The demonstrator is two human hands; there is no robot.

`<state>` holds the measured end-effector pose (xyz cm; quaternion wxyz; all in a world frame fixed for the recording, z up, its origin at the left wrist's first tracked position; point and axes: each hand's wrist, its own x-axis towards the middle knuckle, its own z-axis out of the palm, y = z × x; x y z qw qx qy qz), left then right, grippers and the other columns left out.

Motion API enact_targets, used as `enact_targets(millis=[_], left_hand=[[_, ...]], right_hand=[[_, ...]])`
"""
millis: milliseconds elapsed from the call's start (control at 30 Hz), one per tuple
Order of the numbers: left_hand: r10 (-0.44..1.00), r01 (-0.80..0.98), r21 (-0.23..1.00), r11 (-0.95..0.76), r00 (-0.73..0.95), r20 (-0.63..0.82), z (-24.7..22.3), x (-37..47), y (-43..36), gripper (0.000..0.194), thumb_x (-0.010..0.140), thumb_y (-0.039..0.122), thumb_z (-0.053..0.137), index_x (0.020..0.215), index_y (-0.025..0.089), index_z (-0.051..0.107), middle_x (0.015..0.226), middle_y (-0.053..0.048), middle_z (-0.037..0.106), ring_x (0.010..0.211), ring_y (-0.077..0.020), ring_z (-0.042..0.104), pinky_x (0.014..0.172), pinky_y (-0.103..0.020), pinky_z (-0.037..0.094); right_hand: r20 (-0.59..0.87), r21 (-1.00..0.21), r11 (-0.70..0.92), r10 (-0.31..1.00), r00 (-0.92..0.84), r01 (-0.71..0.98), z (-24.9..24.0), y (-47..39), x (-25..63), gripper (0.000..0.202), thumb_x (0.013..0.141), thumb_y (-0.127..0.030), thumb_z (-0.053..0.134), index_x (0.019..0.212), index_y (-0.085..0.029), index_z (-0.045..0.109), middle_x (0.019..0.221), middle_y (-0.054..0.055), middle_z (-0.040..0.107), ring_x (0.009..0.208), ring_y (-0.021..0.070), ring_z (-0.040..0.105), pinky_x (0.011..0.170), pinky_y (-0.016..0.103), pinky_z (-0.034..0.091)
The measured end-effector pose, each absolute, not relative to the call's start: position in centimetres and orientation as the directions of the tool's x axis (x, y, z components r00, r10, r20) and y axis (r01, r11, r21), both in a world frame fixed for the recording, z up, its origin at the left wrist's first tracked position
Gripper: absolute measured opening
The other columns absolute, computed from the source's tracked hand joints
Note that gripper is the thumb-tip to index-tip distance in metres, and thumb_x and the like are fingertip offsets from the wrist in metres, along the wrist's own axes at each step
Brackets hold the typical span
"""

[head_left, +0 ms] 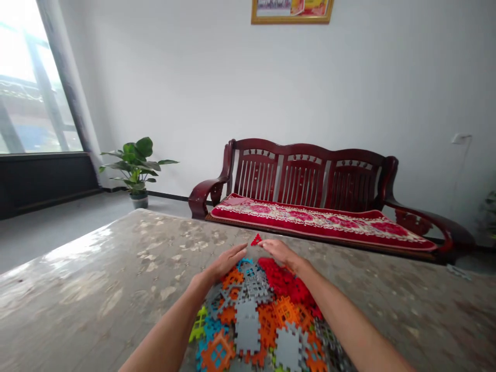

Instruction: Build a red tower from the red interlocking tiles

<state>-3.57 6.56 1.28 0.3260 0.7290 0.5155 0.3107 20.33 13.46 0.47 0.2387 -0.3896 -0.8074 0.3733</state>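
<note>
A pile of flat plastic interlocking building pieces with notched edges lies on the table between my forearms. Grey pieces (248,328), orange pieces (287,311) and red pieces (284,281) are heaped together, with some blue and green among them. Beyond the pile, my right hand (279,252) has its fingertips closed at the edge of a small red triangular piece (256,239). My left hand (229,260) is beside the pile's far left edge, its fingers stretched out and nothing seen in them. A small gap separates its fingertips from the triangular piece.
A patterned, glossy cover spreads over the table (127,279). Behind the table stands a dark red wooden bench (302,173) with a floral red seat cover (310,216). A potted plant (135,165) is at the left near the window. A small grey item (458,272) lies toward the right edge.
</note>
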Motion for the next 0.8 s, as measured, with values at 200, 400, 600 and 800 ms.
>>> enact_targets(millis=[200, 400, 600, 800], left_hand=[[0.964, 0.526, 0.821, -0.224, 0.246, 0.106, 1.9, -4.3, 4.4, 0.069, 0.088, 0.064, 0.041, 0.143, 0.023, 0.051, 0.149, -0.003, 0.048, 0.139, -0.0241, 0.044, 0.118, -0.041, 0.033], [0.97, 0.531, 0.823, -0.203, 0.221, 0.097, 1.9, -5.3, 2.5, 0.075, 0.088, 0.065, 0.04, 0.147, 0.019, 0.046, 0.153, -0.007, 0.045, 0.141, -0.0247, 0.042, 0.119, -0.039, 0.03], [0.932, 0.59, 0.732, -0.341, 0.316, 0.179, 3.0, -4.4, 0.0, 0.072, 0.086, 0.065, 0.046, 0.145, 0.024, 0.048, 0.15, -0.008, 0.05, 0.139, -0.0279, 0.043, 0.117, -0.043, 0.032], [0.859, 0.692, 0.54, -0.48, 0.494, 0.131, 5.8, 0.6, -0.3, 0.086, 0.075, 0.071, 0.06, 0.148, 0.028, 0.044, 0.156, -0.014, 0.039, 0.143, -0.0368, 0.034, 0.116, -0.053, 0.028]], right_hand=[[-0.041, -0.687, 0.319, 0.88, -0.473, 0.652, 1.3, 14.6, 18.1, 0.056, 0.086, -0.052, 0.055, 0.135, -0.024, 0.057, 0.153, 0.009, 0.043, 0.146, 0.0332, 0.027, 0.121, 0.055, 0.008], [-0.06, -0.748, 0.416, 0.733, -0.677, 0.516, 3.0, 9.5, 15.7, 0.049, 0.088, -0.056, 0.05, 0.12, -0.024, 0.068, 0.13, 0.003, 0.066, 0.123, 0.0261, 0.057, 0.11, 0.04, 0.038], [0.056, -0.742, 0.391, 0.845, -0.531, 0.544, 5.4, 5.4, 23.4, 0.072, 0.072, -0.056, 0.07, 0.134, -0.021, 0.058, 0.141, 0.01, 0.056, 0.133, 0.0309, 0.048, 0.115, 0.047, 0.031], [-0.158, -0.597, 0.151, 0.941, -0.3, 0.788, 4.4, 2.2, 32.4, 0.091, 0.049, -0.049, 0.085, 0.134, -0.025, 0.059, 0.143, 0.011, 0.054, 0.136, 0.0359, 0.042, 0.115, 0.049, 0.029]])
